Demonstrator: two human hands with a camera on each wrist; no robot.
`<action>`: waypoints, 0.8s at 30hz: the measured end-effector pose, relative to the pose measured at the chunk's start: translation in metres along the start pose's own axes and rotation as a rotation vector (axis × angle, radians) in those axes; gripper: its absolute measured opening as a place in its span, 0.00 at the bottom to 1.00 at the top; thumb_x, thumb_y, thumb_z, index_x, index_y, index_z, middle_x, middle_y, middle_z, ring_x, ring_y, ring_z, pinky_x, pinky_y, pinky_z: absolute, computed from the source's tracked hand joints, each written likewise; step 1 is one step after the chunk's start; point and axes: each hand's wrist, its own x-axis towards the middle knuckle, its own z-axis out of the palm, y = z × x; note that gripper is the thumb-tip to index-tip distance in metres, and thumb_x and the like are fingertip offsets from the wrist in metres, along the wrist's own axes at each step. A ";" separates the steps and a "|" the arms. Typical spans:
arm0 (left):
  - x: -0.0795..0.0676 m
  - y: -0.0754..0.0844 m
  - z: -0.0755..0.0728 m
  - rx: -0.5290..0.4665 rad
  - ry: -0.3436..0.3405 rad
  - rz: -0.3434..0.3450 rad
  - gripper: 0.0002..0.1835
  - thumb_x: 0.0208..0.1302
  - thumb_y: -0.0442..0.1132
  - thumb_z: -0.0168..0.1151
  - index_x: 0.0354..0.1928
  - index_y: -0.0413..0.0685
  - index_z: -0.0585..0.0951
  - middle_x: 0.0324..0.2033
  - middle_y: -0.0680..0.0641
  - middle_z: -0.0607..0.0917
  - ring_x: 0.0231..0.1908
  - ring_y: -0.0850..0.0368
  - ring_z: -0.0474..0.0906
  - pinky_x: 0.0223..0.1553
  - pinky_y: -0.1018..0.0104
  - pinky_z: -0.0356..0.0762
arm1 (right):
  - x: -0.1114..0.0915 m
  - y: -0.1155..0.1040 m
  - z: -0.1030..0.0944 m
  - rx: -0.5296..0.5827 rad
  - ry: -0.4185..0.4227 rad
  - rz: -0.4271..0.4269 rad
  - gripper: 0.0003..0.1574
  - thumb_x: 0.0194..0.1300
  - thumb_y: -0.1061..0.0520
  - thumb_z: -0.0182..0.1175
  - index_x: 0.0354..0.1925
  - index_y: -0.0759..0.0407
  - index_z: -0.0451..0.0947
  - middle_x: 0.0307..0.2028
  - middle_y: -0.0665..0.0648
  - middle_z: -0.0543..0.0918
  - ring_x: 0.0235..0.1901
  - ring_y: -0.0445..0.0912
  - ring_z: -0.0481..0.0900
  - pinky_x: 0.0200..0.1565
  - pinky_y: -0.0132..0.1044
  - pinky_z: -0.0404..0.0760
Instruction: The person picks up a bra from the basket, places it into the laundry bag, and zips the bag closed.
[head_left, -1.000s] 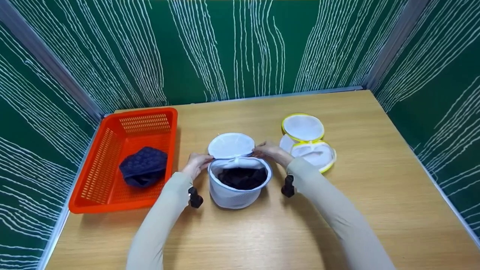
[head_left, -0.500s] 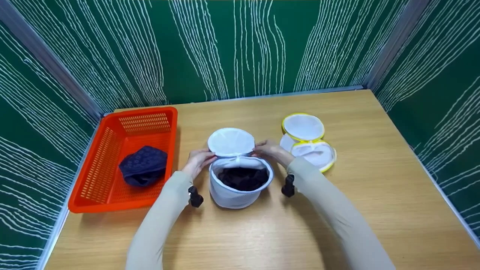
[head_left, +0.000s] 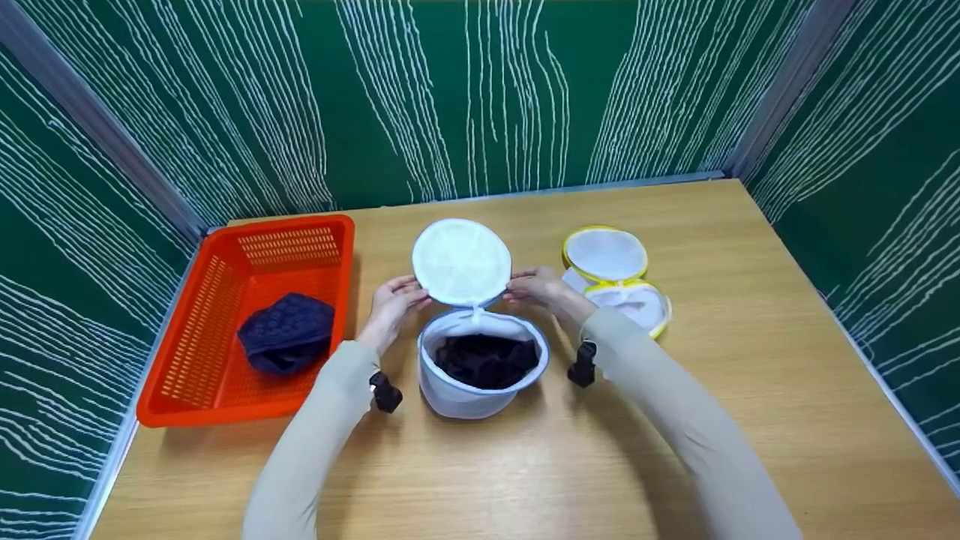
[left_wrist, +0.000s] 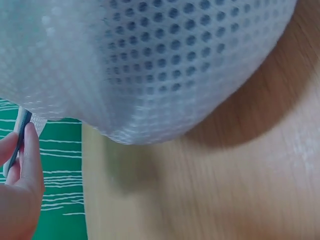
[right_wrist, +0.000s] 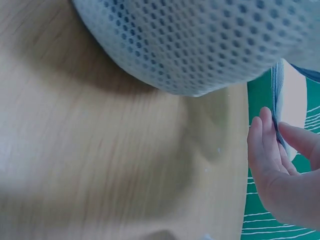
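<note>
A white mesh laundry bag with blue-grey trim stands on the table with its round lid raised at the back. Inside lies a bundle of dark cloth. My left hand pinches the lid's left edge between thumb and fingers. On the opposite edge, my right hand has a similar pinch. Both wrist views show the zipper trim between thumb and fingers, with the mesh wall close to each camera.
An orange plastic basket at the left holds a navy patterned cloth. Behind my right forearm, a yellow-trimmed white mesh bag lies with its lid open. Green walls with white lines border the wooden table at the back and sides.
Both hands have lifted the lid, which now stands higher and more upright, with its round face showing more fully. The bag body has barely moved.
</note>
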 end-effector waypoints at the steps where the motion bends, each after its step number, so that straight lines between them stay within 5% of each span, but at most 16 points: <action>1: 0.000 0.001 0.000 0.003 0.001 0.007 0.20 0.51 0.20 0.55 0.50 0.32 0.70 0.33 0.43 0.79 0.26 0.58 0.78 0.34 0.68 0.78 | -0.005 -0.005 0.002 0.001 -0.002 -0.005 0.29 0.55 0.63 0.59 0.52 0.74 0.62 0.33 0.68 0.81 0.32 0.53 0.81 0.36 0.41 0.80; 4: -0.010 0.011 0.007 0.038 0.026 0.016 0.21 0.53 0.20 0.54 0.51 0.32 0.69 0.33 0.43 0.78 0.27 0.58 0.78 0.36 0.68 0.78 | -0.015 -0.017 0.006 0.041 -0.034 -0.042 0.29 0.52 0.64 0.61 0.50 0.74 0.63 0.32 0.68 0.81 0.31 0.54 0.82 0.35 0.41 0.80; 8: -0.004 0.008 0.000 -0.020 -0.035 0.089 0.20 0.50 0.20 0.57 0.48 0.33 0.71 0.31 0.44 0.79 0.27 0.58 0.78 0.37 0.65 0.78 | -0.028 -0.032 0.011 0.086 -0.059 -0.071 0.25 0.49 0.65 0.64 0.46 0.71 0.68 0.31 0.68 0.81 0.31 0.54 0.82 0.35 0.41 0.80; 13: -0.010 0.016 -0.002 -0.048 -0.076 0.124 0.20 0.50 0.21 0.58 0.48 0.33 0.71 0.30 0.46 0.80 0.27 0.58 0.79 0.38 0.63 0.78 | -0.088 -0.080 0.052 0.032 0.019 -0.040 0.22 0.55 0.68 0.56 0.49 0.73 0.64 0.29 0.63 0.82 0.30 0.50 0.82 0.42 0.42 0.77; 14: -0.021 0.025 0.005 -0.021 -0.050 0.115 0.20 0.51 0.20 0.56 0.49 0.31 0.70 0.30 0.46 0.80 0.27 0.58 0.79 0.40 0.63 0.77 | -0.101 -0.090 0.060 0.016 0.029 -0.029 0.22 0.57 0.69 0.54 0.50 0.73 0.63 0.28 0.61 0.82 0.30 0.48 0.81 0.43 0.42 0.77; 18: -0.024 0.030 0.004 0.006 -0.079 0.119 0.21 0.52 0.21 0.56 0.51 0.31 0.70 0.34 0.42 0.80 0.32 0.54 0.79 0.42 0.61 0.76 | -0.128 -0.112 0.074 0.009 0.016 -0.022 0.19 0.59 0.70 0.50 0.50 0.73 0.62 0.24 0.56 0.80 0.28 0.45 0.80 0.47 0.43 0.74; 23: 0.047 -0.023 -0.035 0.042 -0.184 0.243 0.23 0.45 0.33 0.68 0.48 0.43 0.75 0.40 0.40 0.80 0.40 0.48 0.78 0.42 0.59 0.76 | -0.135 -0.117 0.073 0.006 0.001 -0.048 0.15 0.59 0.71 0.50 0.46 0.70 0.65 0.25 0.55 0.81 0.29 0.45 0.81 0.45 0.41 0.76; 24: 0.046 -0.023 -0.035 0.052 -0.186 0.249 0.23 0.45 0.33 0.68 0.48 0.42 0.75 0.41 0.39 0.79 0.41 0.47 0.77 0.43 0.59 0.75 | -0.135 -0.117 0.073 0.014 -0.005 -0.057 0.13 0.59 0.71 0.50 0.45 0.69 0.66 0.25 0.55 0.81 0.29 0.45 0.81 0.43 0.39 0.77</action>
